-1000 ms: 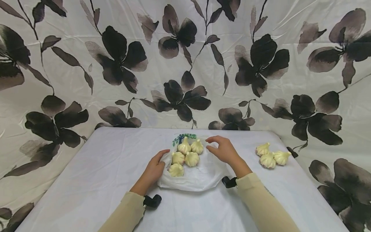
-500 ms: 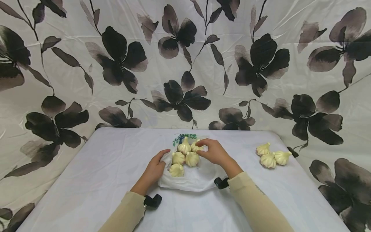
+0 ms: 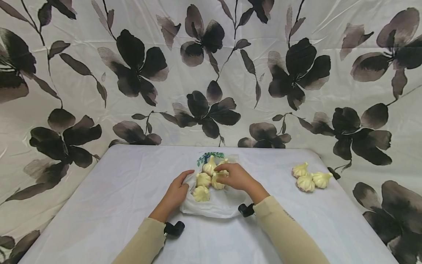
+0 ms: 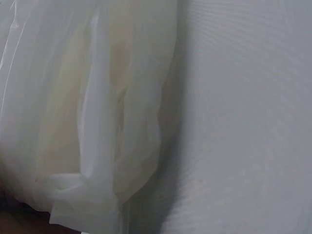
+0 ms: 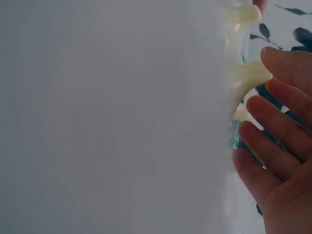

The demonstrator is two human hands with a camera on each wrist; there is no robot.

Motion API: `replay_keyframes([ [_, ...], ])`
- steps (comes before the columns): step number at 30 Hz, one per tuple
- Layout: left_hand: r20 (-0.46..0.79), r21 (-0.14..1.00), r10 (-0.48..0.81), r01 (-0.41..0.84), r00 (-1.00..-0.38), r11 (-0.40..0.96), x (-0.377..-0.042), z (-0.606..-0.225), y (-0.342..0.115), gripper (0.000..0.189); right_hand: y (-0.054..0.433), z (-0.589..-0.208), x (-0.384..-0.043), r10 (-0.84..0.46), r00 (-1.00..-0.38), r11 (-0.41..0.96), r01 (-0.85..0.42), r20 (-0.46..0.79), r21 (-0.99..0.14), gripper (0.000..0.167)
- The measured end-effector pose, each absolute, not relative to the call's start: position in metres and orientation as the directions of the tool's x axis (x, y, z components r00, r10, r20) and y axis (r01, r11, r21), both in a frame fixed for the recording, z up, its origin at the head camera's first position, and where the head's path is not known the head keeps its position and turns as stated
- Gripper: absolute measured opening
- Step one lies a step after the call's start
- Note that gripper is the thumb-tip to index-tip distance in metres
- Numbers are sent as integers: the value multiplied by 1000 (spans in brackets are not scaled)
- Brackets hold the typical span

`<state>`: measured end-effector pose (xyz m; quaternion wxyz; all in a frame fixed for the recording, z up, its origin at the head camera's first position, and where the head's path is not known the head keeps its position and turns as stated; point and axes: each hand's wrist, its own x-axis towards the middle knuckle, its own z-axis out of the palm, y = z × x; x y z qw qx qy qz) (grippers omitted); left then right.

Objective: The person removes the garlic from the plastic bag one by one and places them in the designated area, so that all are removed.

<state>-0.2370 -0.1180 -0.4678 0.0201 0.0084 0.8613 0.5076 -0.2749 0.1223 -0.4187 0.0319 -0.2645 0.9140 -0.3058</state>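
Note:
At the middle of the table, a white plastic bag (image 3: 211, 209) lies with its mouth spread. Several garlic bulbs (image 3: 201, 193) sit in its opening, pale and knobbly. My left hand (image 3: 174, 192) grips the bag's left edge between thumb and fingers. The left wrist view shows the translucent bag (image 4: 97, 122) close up, with pale shapes behind it. My right hand (image 3: 237, 178) reaches over the bulbs from the right, its thumb and forefinger on either side of one. In the right wrist view its fingers are loosely extended beside a garlic stem (image 5: 251, 75); the bag hides much of that bulb.
Three more garlic bulbs (image 3: 305, 182) lie together on the right side of the white-covered table (image 3: 132, 176). A floral sheet (image 3: 211, 55) hangs behind the table's far edge. Each wrist wears a small black camera (image 3: 174, 229).
My right hand has moved left, from the bag's right edge to over the bulbs. My left hand keeps its grip on the bag, and the three bulbs at right have stayed put.

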Motion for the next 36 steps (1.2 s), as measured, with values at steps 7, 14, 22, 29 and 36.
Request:
replay_keyframes([
  [7, -28, 875, 36, -7, -999, 483, -237, -467, -118, 57, 118, -421, -274, -518, -846, 654, -485, 123, -581, 32],
  [14, -32, 879, 35, -11, -999, 477, -236, -467, -118, 58, 118, -421, -271, -504, -850, 646, -489, 154, -586, 22],
  [22, -31, 881, 38, -9, -999, 474, -237, -467, -118, 57, 119, -424, -271, -492, -858, 640, -469, 143, -609, 19],
  [29, -38, 879, 35, -16, -999, 477, -239, -469, -118, 57, 121, -426, -271, -516, -835, 615, -516, 191, -596, 21],
  [36, -40, 878, 37, -17, -999, 478, -240, -470, -118, 57, 125, -427, -272, -513, -812, 596, -569, 277, -566, 21],
])
